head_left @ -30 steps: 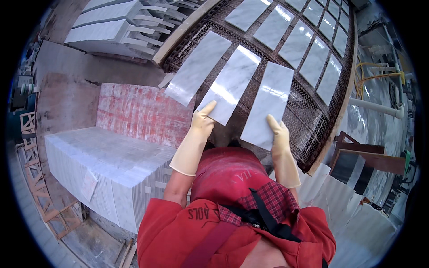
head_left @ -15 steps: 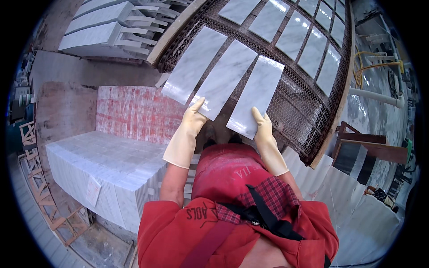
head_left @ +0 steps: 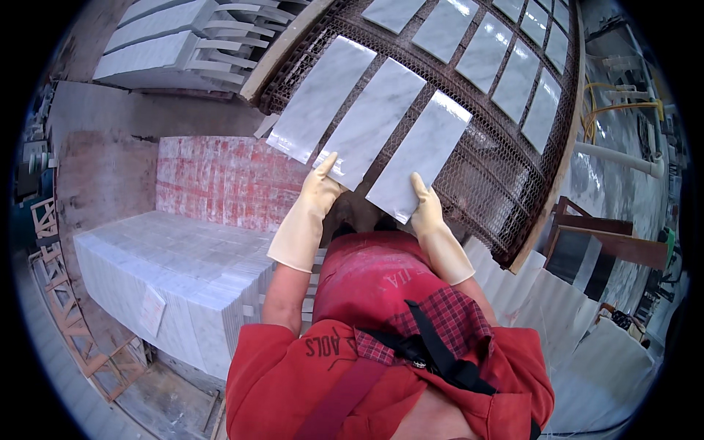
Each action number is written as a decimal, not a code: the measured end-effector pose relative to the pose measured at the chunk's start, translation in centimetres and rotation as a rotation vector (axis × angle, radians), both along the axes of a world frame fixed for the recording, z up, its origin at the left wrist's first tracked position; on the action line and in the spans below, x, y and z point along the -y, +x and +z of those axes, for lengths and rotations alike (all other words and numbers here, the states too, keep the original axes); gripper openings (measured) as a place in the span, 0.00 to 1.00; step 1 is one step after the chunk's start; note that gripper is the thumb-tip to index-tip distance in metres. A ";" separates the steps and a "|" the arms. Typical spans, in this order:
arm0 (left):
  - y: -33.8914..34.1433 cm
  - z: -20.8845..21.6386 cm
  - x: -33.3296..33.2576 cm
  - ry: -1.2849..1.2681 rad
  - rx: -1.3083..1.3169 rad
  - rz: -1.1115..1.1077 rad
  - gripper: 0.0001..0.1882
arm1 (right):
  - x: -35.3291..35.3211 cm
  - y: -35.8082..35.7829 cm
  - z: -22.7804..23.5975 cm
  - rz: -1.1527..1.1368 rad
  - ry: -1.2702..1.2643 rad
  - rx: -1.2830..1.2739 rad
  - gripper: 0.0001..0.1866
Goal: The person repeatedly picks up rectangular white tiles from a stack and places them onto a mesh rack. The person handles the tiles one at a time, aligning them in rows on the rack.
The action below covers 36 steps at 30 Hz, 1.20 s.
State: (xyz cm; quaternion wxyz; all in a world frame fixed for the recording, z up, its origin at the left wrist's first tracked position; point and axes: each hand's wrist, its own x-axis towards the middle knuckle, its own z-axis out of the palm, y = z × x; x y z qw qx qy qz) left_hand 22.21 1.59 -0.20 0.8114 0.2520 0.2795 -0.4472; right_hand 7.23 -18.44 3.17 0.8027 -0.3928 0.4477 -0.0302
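Observation:
Both my hands wear cream rubber gloves. My left hand (head_left: 317, 199) grips the near end of the middle grey-veined white marble tile (head_left: 378, 121), thumb on top and fingers hidden beneath. At the near right edge of another marble tile (head_left: 422, 155), my right hand (head_left: 428, 213) is closed, its thumb on the glossy face. A third marble tile (head_left: 323, 99) lies to the left of these two, apart from my hands. All three slant across the near end of a wire-mesh rack (head_left: 488, 187), with their near ends overhanging it.
More marble tiles (head_left: 484, 55) lie in rows farther along the rack, which has wooden side rails (head_left: 290, 48). Left of me stand a long stack of tiles (head_left: 176, 253) and a red-stained block (head_left: 224, 180). Stacked slabs (head_left: 158, 48) sit at the far left, corrugated sheets (head_left: 579, 330) at the right.
The tile in my right hand has shifted slightly left at its near end and turned a little. The middle tile has moved slightly away from me. Both hands keep their grips.

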 end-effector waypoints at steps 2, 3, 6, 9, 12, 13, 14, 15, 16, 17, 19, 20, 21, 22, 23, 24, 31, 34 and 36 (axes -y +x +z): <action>-0.2 0.1 -0.2 0.048 0.059 0.010 0.29 | 0.6 -0.3 -0.3 0.034 0.057 0.003 0.34; -0.1 0.1 -0.6 0.068 0.082 0.004 0.29 | 1.0 -0.4 -0.7 0.040 0.117 0.006 0.34; 0.4 0.3 -2.5 0.155 0.162 0.091 0.32 | 1.5 -0.9 -0.8 0.105 0.173 -0.024 0.32; 1.7 0.7 -4.0 0.243 0.222 0.211 0.27 | 1.8 -1.5 0.7 0.184 0.123 -0.120 0.31; 3.7 -0.1 -4.7 0.344 0.324 0.252 0.19 | 2.3 -2.2 0.5 0.247 0.133 -0.102 0.29; 4.0 -0.5 -4.8 0.371 0.332 0.261 0.18 | 2.3 -2.6 0.1 0.259 0.140 -0.085 0.29; 4.3 -0.3 -4.6 0.397 0.339 0.267 0.17 | 2.2 -2.5 0.5 0.253 0.133 -0.076 0.29; 4.5 -0.1 -4.4 0.414 0.312 0.280 0.17 | 2.2 -2.5 0.6 0.256 0.130 -0.077 0.30; 4.6 0.1 -4.2 0.415 0.307 0.285 0.17 | 2.2 -2.5 0.6 0.258 0.126 -0.079 0.30; 4.8 0.3 -4.0 0.416 0.301 0.292 0.17 | 2.3 -2.6 0.6 0.269 0.126 -0.092 0.30; 4.9 0.4 -3.9 0.390 0.328 0.287 0.18 | 2.4 -2.8 0.7 0.280 0.128 -0.097 0.30; 4.9 0.3 -4.0 0.379 0.337 0.286 0.18 | 2.4 -2.8 0.8 0.284 0.131 -0.089 0.30; 4.9 0.2 -4.1 0.369 0.338 0.283 0.18 | 2.4 -2.8 0.8 0.282 0.134 -0.086 0.30; 4.9 0.1 -4.2 0.358 0.337 0.284 0.17 | 2.5 -2.8 0.8 0.279 0.135 -0.084 0.30; 5.0 -0.1 -4.3 0.347 0.338 0.283 0.15 | 2.4 -2.9 0.7 0.267 0.136 -0.087 0.30; 5.2 -0.4 -4.3 0.335 0.336 0.285 0.13 | 2.4 -2.9 0.5 0.263 0.140 -0.087 0.30; 5.2 -1.0 -4.1 0.363 0.317 0.302 0.14 | 2.5 -3.1 -0.1 0.281 0.112 -0.102 0.26; 4.4 -1.0 -3.7 0.359 0.304 0.309 0.21 | 2.8 -3.2 -0.7 0.306 0.089 -0.084 0.23; 3.1 -0.1 -2.8 0.354 0.279 0.283 0.27 | 2.9 -3.3 -0.9 0.316 0.081 -0.073 0.22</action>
